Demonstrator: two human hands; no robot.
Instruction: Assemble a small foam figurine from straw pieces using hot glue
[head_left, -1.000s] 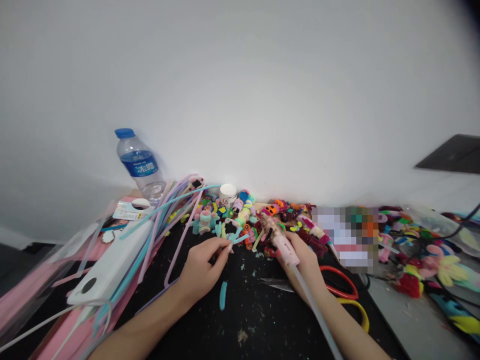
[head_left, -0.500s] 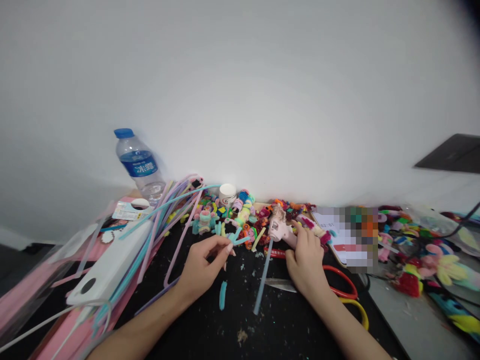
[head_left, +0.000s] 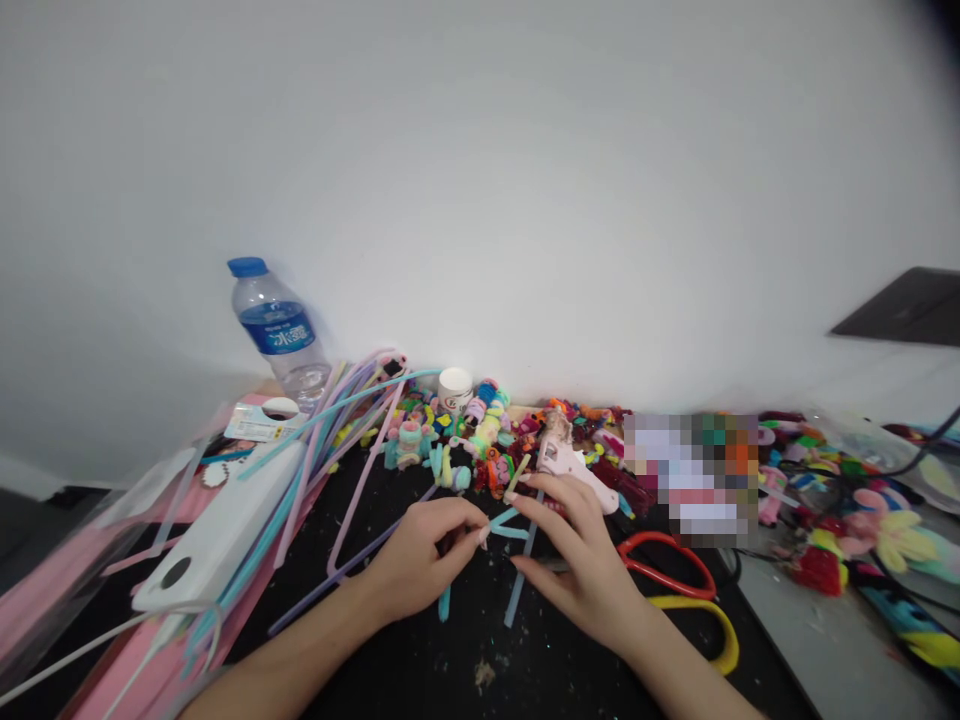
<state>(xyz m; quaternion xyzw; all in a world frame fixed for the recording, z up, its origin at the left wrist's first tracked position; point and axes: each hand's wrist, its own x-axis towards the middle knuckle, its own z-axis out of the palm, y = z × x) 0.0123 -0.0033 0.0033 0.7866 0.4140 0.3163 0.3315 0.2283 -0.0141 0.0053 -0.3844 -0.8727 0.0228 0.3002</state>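
Note:
In the head view my left hand (head_left: pixel 424 560) pinches a light blue pipe cleaner piece (head_left: pixel 510 527) between thumb and fingertips; its end forks into two short prongs pointing right. My right hand (head_left: pixel 581 560) is open just right of the prongs, its fingers apart and curved towards them. Behind that hand lies a pale pink glue gun (head_left: pixel 556 455), and a translucent glue stick (head_left: pixel 516 595) slants out towards me. Scissors (head_left: pixel 667 565) with red and yellow handles lie under my right wrist, the blades mostly hidden. A short blue pipe cleaner scrap (head_left: pixel 444 603) rests below my left hand.
Long pastel pipe cleaners (head_left: pixel 300 480) and a white power strip (head_left: pixel 217 530) lie at the left, near a water bottle (head_left: pixel 274 330). Several fuzzy figures (head_left: pixel 411 440) and a white paper cup (head_left: pixel 455 388) line the wall. Coloured plush pieces (head_left: pixel 877 530) and cables lie at the right.
My right hand has left the glue gun and moved left, opening beside the blue piece. My left hand has moved right and slightly towards me, still pinching that piece.

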